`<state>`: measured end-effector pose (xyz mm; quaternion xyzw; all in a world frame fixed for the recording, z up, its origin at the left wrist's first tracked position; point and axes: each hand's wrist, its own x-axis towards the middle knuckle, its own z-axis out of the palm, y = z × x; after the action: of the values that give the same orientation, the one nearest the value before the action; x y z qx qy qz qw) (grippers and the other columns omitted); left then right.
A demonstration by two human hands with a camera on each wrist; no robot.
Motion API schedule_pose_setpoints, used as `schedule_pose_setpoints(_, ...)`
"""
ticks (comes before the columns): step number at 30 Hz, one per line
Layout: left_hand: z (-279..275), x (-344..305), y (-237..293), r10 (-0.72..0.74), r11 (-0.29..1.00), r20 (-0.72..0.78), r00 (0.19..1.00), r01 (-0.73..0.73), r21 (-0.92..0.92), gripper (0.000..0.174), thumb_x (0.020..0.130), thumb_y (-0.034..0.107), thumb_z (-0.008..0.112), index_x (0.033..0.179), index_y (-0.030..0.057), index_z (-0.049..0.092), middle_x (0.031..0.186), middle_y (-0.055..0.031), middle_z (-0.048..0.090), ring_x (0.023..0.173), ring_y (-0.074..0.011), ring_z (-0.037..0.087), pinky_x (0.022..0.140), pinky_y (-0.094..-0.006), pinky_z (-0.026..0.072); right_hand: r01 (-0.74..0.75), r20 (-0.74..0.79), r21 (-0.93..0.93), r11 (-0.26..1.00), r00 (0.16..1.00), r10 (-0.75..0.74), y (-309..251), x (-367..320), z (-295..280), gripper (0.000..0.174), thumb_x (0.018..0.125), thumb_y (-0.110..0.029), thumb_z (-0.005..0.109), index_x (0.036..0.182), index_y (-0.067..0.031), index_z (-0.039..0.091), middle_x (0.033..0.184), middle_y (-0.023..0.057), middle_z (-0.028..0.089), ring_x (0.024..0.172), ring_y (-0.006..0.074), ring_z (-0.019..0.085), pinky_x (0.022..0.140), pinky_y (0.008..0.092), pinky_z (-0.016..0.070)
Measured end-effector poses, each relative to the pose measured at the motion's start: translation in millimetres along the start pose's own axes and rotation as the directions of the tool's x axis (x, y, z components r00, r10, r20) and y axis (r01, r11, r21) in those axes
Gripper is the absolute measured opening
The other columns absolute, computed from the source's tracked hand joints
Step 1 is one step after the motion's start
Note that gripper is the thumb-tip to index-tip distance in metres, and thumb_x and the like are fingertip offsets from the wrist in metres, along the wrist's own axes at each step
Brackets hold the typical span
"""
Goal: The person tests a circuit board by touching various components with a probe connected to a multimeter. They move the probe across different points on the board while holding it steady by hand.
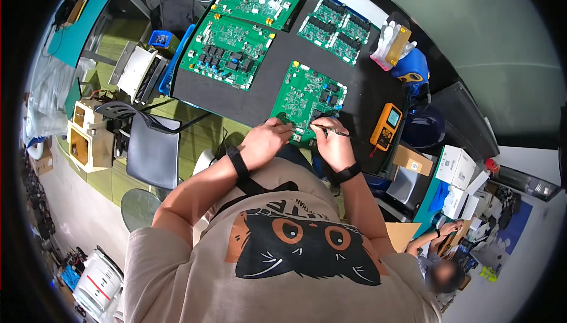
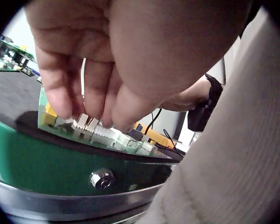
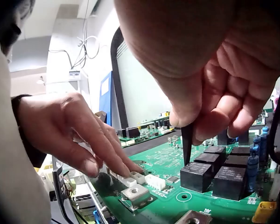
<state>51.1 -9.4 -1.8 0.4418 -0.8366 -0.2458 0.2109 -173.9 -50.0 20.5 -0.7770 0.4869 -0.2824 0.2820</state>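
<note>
A green circuit board (image 1: 300, 95) lies near the table's front edge, below both hands. My left hand (image 1: 264, 143) rests its extended fingertips on a row of white connectors (image 2: 100, 133) along the board's near edge. From the right, my right hand (image 1: 334, 145) pinches a slim black tapered tool (image 3: 186, 144) between thumb and fingers. In the right wrist view the tool points down, its tip right at the top of a black relay block (image 3: 196, 176). More black relays (image 3: 229, 182) and blue cylindrical parts (image 3: 253, 168) stand beside it.
Two larger circuit boards (image 1: 227, 51) lie at the table's left, and a panel of smaller boards (image 1: 335, 30) at the back. An orange multimeter (image 1: 387, 125) is on the right, with white gloves (image 1: 385, 39) behind it. A chair (image 1: 153, 151) stands left; another person (image 1: 440, 264) sits right.
</note>
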Motion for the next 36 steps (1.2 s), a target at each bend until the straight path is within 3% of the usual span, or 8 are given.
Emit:
schedule_pose_setpoints(11, 4, 0, 18, -0.106, 0.993, -0.017, 0.994, 0.106, 0.056, 0.033, 0.083, 0.009, 0.069, 0.115, 0.0020, 0.067, 0.127, -0.0116, 0.066, 0.111, -0.0299, 0.060, 0.094, -0.0379, 0.0523, 0.008, 0.043, 0.029, 1.000, 0.999, -0.010, 10, 0, -2, 0.005, 0.089, -0.006, 0.066, 0.092, -0.0024, 0.068, 0.093, 0.0141, 0.069, 0.090, 0.0336, 0.066, 0.082, 0.0416, 0.0530)
schedule_pose_setpoints(14, 2, 1, 24, -0.110, 0.987, -0.043, 0.993, 0.114, 0.112, 0.031, 0.081, 0.014, 0.071, 0.110, 0.0045, 0.068, 0.123, -0.0062, 0.067, 0.109, -0.0242, 0.059, 0.091, -0.0341, 0.0534, 0.004, 0.061, 0.030, 1.000, 0.998, -0.006, 14, -1, -1, 0.007, 0.089, -0.007, 0.066, 0.093, -0.0019, 0.069, 0.094, 0.0135, 0.070, 0.091, 0.0326, 0.066, 0.083, 0.0409, 0.0530)
schedule_pose_setpoints(16, -1, 3, 28, -0.181, 0.982, 0.009, 0.983, 0.180, 0.050, 0.035, 0.083, 0.009, 0.070, 0.117, 0.0028, 0.066, 0.127, -0.0106, 0.065, 0.112, -0.0296, 0.060, 0.094, -0.0384, 0.0529, 0.014, 0.061, 0.031, 0.999, 0.998, -0.016, 15, 0, -1, 0.007, 0.090, -0.008, 0.066, 0.093, -0.0020, 0.069, 0.094, 0.0137, 0.070, 0.090, 0.0328, 0.066, 0.082, 0.0412, 0.0528)
schedule_pose_setpoints(20, 3, 3, 31, -0.154, 0.980, -0.055, 0.987, 0.160, 0.122, 0.035, 0.079, 0.012, 0.072, 0.112, 0.0041, 0.067, 0.122, -0.0068, 0.067, 0.108, -0.0259, 0.060, 0.090, -0.0358, 0.0540, 0.044, 0.055, 0.031, 0.999, 0.997, -0.046, 13, -1, -1, 0.004, 0.091, -0.006, 0.064, 0.093, -0.0032, 0.065, 0.092, 0.0155, 0.068, 0.089, 0.0357, 0.064, 0.081, 0.0449, 0.0520)
schedule_pose_setpoints(36, 3, 9, 43, -0.219, 0.971, -0.052, 0.974, 0.223, 0.091, 0.030, 0.083, 0.008, 0.072, 0.112, 0.0014, 0.067, 0.120, -0.0151, 0.068, 0.107, -0.0344, 0.062, 0.093, -0.0411, 0.0524, 0.062, 0.045, 0.020, 0.998, 0.997, -0.063, 8, -1, 1, 0.005, 0.089, -0.003, 0.064, 0.093, -0.0013, 0.066, 0.093, 0.0140, 0.067, 0.091, 0.0345, 0.063, 0.082, 0.0445, 0.0518)
